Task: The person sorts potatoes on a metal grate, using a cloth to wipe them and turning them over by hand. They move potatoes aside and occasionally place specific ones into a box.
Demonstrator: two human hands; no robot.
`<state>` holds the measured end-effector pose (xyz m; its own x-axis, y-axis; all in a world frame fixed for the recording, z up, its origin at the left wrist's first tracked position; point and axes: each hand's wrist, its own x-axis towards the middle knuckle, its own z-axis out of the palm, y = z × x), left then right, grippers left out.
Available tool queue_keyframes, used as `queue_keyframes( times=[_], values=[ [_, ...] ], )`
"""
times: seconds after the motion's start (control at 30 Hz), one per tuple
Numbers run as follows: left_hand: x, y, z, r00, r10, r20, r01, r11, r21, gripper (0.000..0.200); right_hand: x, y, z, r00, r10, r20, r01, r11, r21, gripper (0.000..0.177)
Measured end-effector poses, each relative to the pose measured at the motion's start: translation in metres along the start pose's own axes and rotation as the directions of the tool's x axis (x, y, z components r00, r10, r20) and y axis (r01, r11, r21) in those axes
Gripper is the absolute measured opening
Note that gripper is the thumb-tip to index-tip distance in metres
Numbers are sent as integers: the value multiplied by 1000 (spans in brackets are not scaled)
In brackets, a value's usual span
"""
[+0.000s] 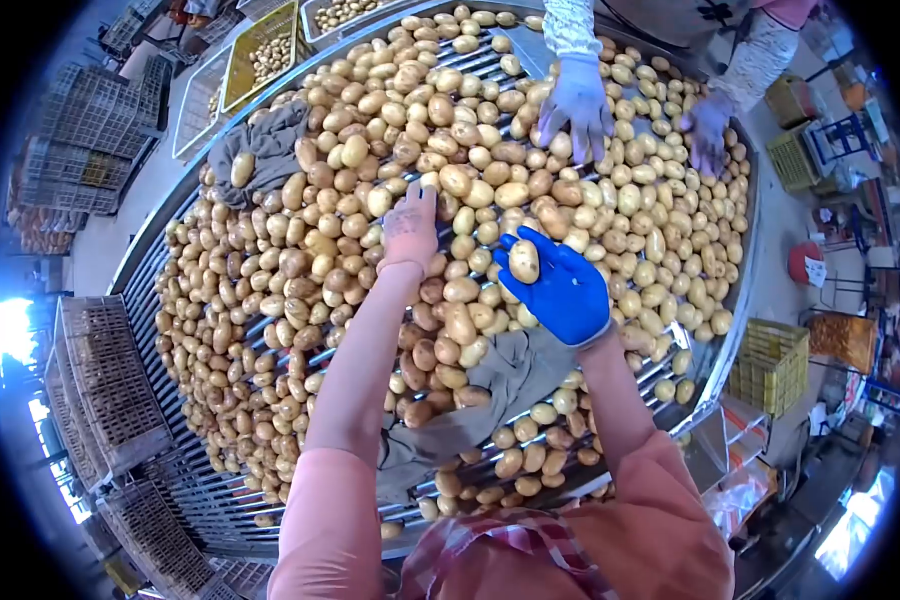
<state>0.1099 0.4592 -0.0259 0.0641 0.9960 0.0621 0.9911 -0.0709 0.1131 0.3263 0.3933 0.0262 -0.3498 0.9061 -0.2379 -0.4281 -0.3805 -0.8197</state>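
Note:
Potatoes cover a slatted metal sorting table. My left hand, in a pale pinkish glove, reaches onto them near the middle, fingers pointing away; whether its fingertips grip a potato is hard to tell. To its right, my right hand, in a blue glove, is turned palm up with one potato resting at its thumb side and fingers. A grey cloth lies on the potatoes between my forearms.
Across the table a co-worker's two gloved hands touch the potatoes. Another grey cloth lies at the upper left. Yellow crate and white crates stand beyond the rim; stacked crates are at left, a yellow-green crate at right.

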Motion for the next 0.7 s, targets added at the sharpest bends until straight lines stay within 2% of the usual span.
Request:
queue_keyframes(
  times=[0.03,0.07,0.1,0.13,0.17,0.2,0.27,0.33,0.37,0.4,0.43,0.47,0.5,0.53,0.57,0.6,0.63,0.67,0.7],
  values=[
    [-5,-2,2,998,-50,-24,46,990,-130,27,-3,0,3,999,-28,22,28,999,-25,47],
    [-13,1,-8,999,-48,-23,45,991,-127,27,-5,5,1,993,-101,59,111,977,-183,46],
    [-23,6,-20,991,-132,-14,112,890,-442,28,-7,9,-1,980,-174,95,196,923,-332,45],
    [-32,11,-34,979,-205,20,159,691,-705,30,-9,10,-3,996,-39,74,27,986,162,43],
    [-46,18,-47,965,-207,162,229,357,-905,41,-12,14,-4,987,95,131,-156,775,613,40],
    [-58,19,-59,985,-79,152,163,166,-973,44,-14,23,-8,983,124,132,-177,818,547,39],
    [-88,40,-93,972,-89,219,206,-135,-969,54,-12,44,-23,926,135,352,-356,623,697,40],
    [-112,50,-104,981,-74,179,165,-164,-973,58,-21,56,-6,896,111,431,-439,377,816,45],
    [-122,56,-98,992,-53,113,108,-89,-990,59,-33,40,16,874,295,386,-469,306,829,54],
    [-133,63,-111,984,81,158,158,7,-987,62,-44,49,19,908,205,365,-418,452,788,59],
    [-143,66,-110,981,157,117,68,289,-955,67,-57,56,23,927,213,309,-373,424,826,58],
    [-155,69,-109,965,248,85,-62,531,-845,72,-73,57,24,943,219,250,-320,398,860,57],
    [-170,68,-117,958,270,94,-46,471,-881,76,-96,59,12,918,112,381,-394,137,909,52],
    [-184,66,-130,958,250,141,1,488,-873,76,-123,55,0,926,81,368,-377,178,909,47],
    [-204,59,-130,957,166,237,178,308,-934,76,-154,75,-31,959,34,282,-280,277,919,45],
    [-220,43,-122,946,130,297,229,380,-896,69,-190,94,-67,979,-20,205,-184,369,911,42],
    [-241,23,-118,908,35,417,316,594,-740,56,-233,76,-86,969,237,-71,-74,552,831,38],
    [-264,7,-117,924,10,382,169,887,-429,44,-274,75,-118,989,19,145,-140,415,899,39],
    [-272,12,-135,870,-42,492,93,993,-79,43,-325,56,-123,958,203,-202,64,536,842,38]
  ],
)
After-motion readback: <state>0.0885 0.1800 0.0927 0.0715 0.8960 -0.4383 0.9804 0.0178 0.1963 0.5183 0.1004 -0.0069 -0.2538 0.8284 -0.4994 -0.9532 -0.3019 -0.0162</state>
